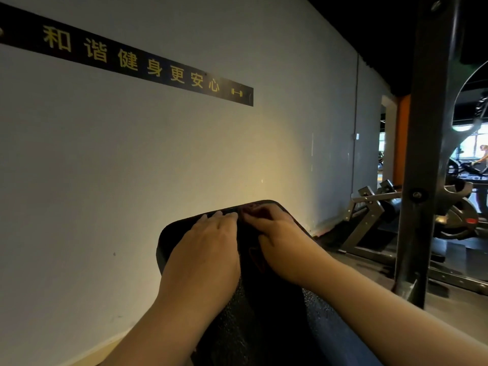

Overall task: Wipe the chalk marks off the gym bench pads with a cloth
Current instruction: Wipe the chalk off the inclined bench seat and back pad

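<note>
Grey wall point(132, 167) ahead; my left hand point(208, 247) lies flat, fingers released, on the black pad point(171, 241); right hand point(277, 241) fingers pinch the dark cloth point(266, 307).

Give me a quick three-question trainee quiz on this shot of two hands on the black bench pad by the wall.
1. True or false: the left hand and the right hand both rest at the far end of the black padded bench pad.
2. Multiple choice: the black wall strip with yellow characters is (A) above and left of the hands, (B) on the floor, (C) on the pad.
3. Fill in: the dark cloth with reddish marks lies ____ the two hands.
Key: 1 true; 2 A; 3 between.
</note>
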`<action>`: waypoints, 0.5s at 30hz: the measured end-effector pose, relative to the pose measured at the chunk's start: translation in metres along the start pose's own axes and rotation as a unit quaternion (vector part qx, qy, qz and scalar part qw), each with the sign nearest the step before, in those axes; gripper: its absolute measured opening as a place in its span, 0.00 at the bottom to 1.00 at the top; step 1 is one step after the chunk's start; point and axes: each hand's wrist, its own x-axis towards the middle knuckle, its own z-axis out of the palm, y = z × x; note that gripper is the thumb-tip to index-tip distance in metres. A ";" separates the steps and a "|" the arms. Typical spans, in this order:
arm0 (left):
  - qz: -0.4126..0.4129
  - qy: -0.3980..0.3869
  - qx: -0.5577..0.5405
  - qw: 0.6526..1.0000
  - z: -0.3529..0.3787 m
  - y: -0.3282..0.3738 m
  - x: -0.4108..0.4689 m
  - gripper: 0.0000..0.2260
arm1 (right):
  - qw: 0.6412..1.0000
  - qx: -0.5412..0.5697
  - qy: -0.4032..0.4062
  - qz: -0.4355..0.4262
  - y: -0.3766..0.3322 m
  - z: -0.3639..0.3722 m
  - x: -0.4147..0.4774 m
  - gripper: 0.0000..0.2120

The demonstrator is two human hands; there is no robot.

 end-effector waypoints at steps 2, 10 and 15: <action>-0.001 0.005 0.002 1.000 -0.001 0.000 0.000 0.25 | 1.000 -0.017 0.000 0.021 0.015 -0.007 0.006 0.26; 0.005 0.001 0.005 1.000 -0.001 0.000 -0.001 0.24 | 1.000 -0.011 0.011 0.007 -0.003 0.000 0.000 0.25; 0.001 0.000 0.006 1.000 0.000 0.000 -0.001 0.25 | 0.996 0.004 0.024 0.084 0.024 -0.012 0.017 0.25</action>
